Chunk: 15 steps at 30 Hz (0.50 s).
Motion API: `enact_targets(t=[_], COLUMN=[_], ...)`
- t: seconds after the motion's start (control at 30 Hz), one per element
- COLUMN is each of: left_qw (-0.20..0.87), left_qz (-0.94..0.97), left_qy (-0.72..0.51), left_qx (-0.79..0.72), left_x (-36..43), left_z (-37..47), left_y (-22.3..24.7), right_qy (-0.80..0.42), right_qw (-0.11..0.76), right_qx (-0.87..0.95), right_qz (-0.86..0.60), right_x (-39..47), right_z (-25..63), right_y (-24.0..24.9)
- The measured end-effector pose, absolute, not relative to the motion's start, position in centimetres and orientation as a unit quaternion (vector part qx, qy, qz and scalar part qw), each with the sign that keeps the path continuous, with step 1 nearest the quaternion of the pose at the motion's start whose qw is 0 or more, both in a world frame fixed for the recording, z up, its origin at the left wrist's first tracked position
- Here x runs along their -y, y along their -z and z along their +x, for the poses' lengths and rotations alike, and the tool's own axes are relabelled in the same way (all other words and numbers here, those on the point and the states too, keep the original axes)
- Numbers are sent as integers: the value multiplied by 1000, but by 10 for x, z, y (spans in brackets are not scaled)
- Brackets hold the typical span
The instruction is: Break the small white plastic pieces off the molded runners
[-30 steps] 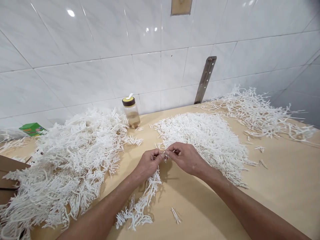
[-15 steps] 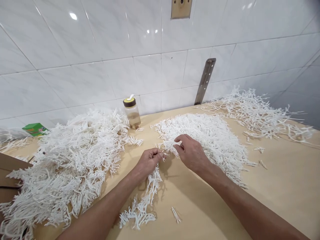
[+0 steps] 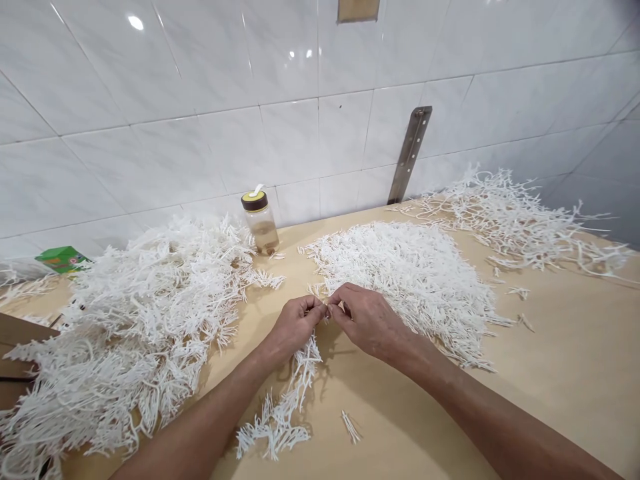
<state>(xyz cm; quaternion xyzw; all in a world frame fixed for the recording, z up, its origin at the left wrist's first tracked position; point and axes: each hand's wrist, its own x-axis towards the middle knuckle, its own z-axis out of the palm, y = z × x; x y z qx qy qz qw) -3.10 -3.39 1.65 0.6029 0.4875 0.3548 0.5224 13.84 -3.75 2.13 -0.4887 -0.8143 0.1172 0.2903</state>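
My left hand (image 3: 299,325) is closed in a pinch on the upper end of a branching white strand (image 3: 303,373), which hangs below it and trails onto the table. My right hand (image 3: 367,320) meets it fingertip to fingertip, thumb and forefinger pinched at the same end; what they grip is too small to make out. Behind my right hand spreads a flat heap of short white pieces (image 3: 400,260). To the left rises a large pile of tangled white strands (image 3: 150,313). A few loose white pieces (image 3: 351,427) lie near the front.
A lidded jar with brownish liquid (image 3: 262,230) stands at the back by the tiled wall. Long white strands (image 3: 515,220) lie at the back right, near a metal bracket (image 3: 411,155). A green packet (image 3: 61,259) is at the far left on the wooden table (image 3: 575,347).
My right hand has moved left and down from the heap to my left hand, and its fingers have closed. The view has tilted slightly.
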Motion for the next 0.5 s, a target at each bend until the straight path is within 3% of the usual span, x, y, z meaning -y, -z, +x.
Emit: enact_targets(t=[0.13, 0.27, 0.37, 0.5], left_qw=[526, 582, 639, 680], left_qz=[620, 527, 421, 340], left_qy=[-346, -405, -461, -530], left_qx=[-469, -469, -449, -377], left_x=[37, 32, 24, 16], left_z=[-30, -34, -39, -44], left_y=[-18, -19, -20, -17], right_qy=[-36, -35, -168, -407], right_qw=[295, 383, 394, 342], right_qx=[788, 726, 701, 684], right_qz=[-539, -570, -571, -499], right_x=[27, 17, 20, 33], right_z=[148, 163, 162, 145], right_y=[-17, -21, -28, -32])
